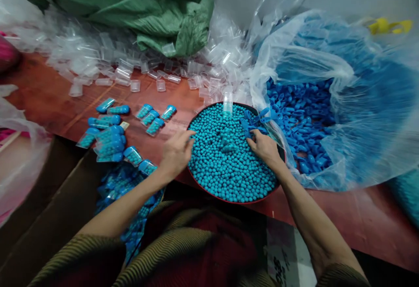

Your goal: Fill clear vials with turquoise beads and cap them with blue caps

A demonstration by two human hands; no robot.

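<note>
Turquoise round beads (225, 173) fill the shallow round dark tray with a red rim (281, 152) at the near edge of the red desk (343, 221), between both hands. Left hand (178, 149): at the tray's left rim, grip part-open, thumb and forefinger apart, nothing visible between them. Right hand (263, 145): fingers bent beside the small blue plastic caps (253, 123) at the tray's back right; can't tell if the grip has one. Clear plastic tube (228, 99) stands at the back rim, beads in its lower part. Blue-green lump mid-bed is unclear. My take: pinch one cap at a time, fingertips only, and keep spares bunched by the rim, off the beads. Handle the tube mouth-up with light pressure; thin walls probably flex and spill. Keep wrists above the rim so forearms don't tip it. Set finished pieces clear of the left elbow, by the blue-capped bead-filled tubes (109, 143).
</note>
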